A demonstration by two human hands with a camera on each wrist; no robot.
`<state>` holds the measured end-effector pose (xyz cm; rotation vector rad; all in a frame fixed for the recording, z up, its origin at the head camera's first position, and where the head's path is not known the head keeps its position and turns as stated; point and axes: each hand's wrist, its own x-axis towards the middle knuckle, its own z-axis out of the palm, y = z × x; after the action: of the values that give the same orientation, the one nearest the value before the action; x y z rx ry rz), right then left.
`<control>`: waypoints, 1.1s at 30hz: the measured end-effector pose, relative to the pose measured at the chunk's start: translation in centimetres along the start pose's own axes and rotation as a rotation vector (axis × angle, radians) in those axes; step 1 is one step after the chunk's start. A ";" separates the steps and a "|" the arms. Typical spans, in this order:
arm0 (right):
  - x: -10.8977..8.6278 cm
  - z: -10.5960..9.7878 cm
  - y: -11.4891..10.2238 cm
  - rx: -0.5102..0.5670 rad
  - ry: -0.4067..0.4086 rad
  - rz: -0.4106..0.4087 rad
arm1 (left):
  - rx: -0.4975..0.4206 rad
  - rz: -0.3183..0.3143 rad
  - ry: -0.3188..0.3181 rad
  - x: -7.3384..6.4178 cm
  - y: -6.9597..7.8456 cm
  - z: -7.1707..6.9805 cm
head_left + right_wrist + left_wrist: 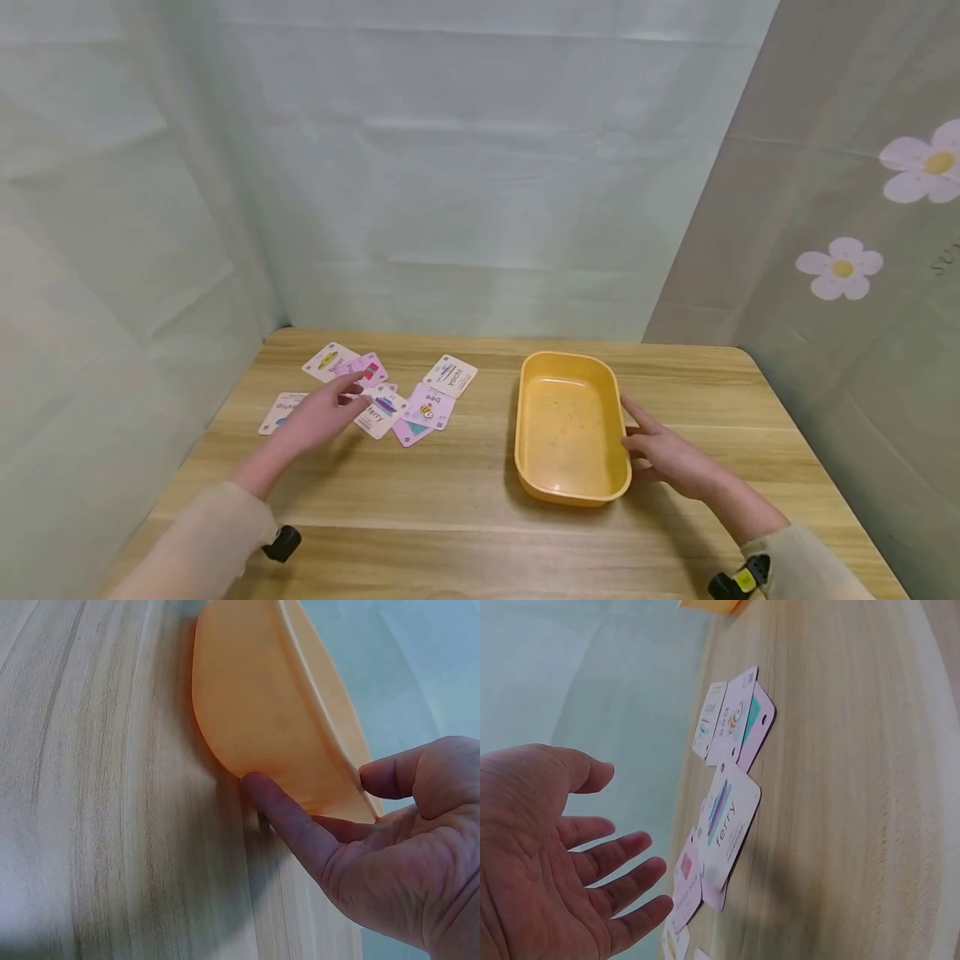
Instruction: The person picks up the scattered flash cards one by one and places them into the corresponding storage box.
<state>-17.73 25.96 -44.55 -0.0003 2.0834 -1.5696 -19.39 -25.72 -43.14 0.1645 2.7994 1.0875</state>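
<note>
My left hand (pixel 322 415) is above the left part of some picture cards, fingers spread and slightly bent, with nothing held. Closest to it lies the "ferry" card (pixel 381 412), overlapping other cards; in the left wrist view the palm (pixel 547 862) appears apart from that card. Beside it are a pink "bee" card (pixel 430 406) and a "yacht" card (pixel 450 377). My right hand (pixel 675 457) holds the right side of a yellow plastic basin (pixel 527 417). In the right wrist view, the thumb (pixel 394 774) meets the rim while other fingers press the outer wall.
A "boat" card (pixel 330 361) and a pink card (pixel 372 367) lie behind the left hand. Another card (pixel 281 412) is partly covered by that hand. The wooden table (pixel 465 542) is bordered by curtains (pixel 480 167) at the back and sides.
</note>
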 end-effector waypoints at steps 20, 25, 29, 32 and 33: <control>0.1 0.2 -0.2 -0.055 -0.016 -0.019 | 0.209 0.019 -0.009 3.5 1.2 2.1; 0.1 0.2 -0.1 -0.049 -0.028 -0.024 | 0.250 0.020 -0.021 5.0 2.4 3.5; 0.1 0.2 0.0 -0.043 -0.024 -0.020 | 0.297 0.028 -0.026 5.9 3.2 4.7; 0.2 0.2 0.0 -0.042 -0.013 -0.014 | 0.343 0.005 -0.023 6.5 4.0 5.5; 0.2 0.2 0.0 -0.041 -0.008 -0.010 | 0.355 -0.007 -0.024 6.7 4.2 5.8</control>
<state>-17.85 25.68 -44.66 -0.0306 2.1121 -1.5302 -24.82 -17.74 -45.12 0.2001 2.9426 0.5724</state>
